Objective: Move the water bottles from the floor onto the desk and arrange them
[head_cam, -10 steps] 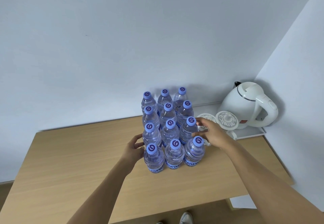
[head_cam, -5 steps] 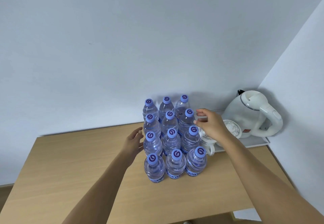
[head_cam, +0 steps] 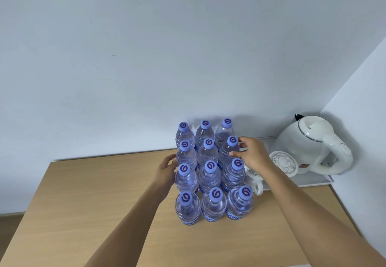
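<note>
— What did the room look like?
— Plain pale wall (head_cam: 146,57) behind, meeting a second white wall (head_cam: 363,124) at a corner on the right. Soft, even light.
— And the furniture?
— A light wood tabletop (head_cam: 87,208) pushed against the wall, with a strip of brownish floor (head_cam: 10,220) showing at its left edge.

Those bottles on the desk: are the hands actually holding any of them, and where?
Neither is lifted. The right hand touches the upper side of the right-column bottle; the left hand rests against the left-column bottle. A true grip cannot be told.
</note>
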Tool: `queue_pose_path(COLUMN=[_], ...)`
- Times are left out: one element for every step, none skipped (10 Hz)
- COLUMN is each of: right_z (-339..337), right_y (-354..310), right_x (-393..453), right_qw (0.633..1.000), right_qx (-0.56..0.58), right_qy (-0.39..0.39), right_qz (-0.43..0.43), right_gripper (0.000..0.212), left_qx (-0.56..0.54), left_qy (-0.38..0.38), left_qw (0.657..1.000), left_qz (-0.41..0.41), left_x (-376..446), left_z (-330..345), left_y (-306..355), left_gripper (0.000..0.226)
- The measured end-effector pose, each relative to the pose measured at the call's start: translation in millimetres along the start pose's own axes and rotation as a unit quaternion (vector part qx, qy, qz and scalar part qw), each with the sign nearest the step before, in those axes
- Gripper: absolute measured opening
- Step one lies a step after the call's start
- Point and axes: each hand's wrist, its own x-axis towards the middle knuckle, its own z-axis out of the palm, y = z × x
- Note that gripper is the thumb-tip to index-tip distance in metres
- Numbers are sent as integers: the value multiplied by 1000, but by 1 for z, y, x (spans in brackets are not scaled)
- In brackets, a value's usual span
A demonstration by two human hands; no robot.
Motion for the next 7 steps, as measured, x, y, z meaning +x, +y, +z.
queue_pose_path(right_z=[-1,-1,-1,-4,-8,-8,0], right_y=[0,0,-1,-3,-11,-23,-42], right_x=[-2,-3,-5,-5,-11,-21,-40], right_qw=[1000,1000,1000,1000,999,998,995], right_qx=[3,15,18,18,27,30,20], right_qy=[3,-2,-3,9,22,43,62], right_qz=[4,5,2,3,-1,-32,-69], right_gripper=[39,40,41,51,53,48,48], left_qx=[-4,0,26,46,73,121,169], left_qy=[-2,-8,-2,23,53,75,68], left_qw=[1000,1000,1000,998,994,984,968], left_qz=[-4,3,12,21,54,109,173], left_x=[-1,-2,-4,-2,-8,-19,-39], left_z=[0,-1,0,2,2,0,6], left_y=[0,-1,-1,2,10,19,29], left_gripper=[29,29,32,34,34,31,27])
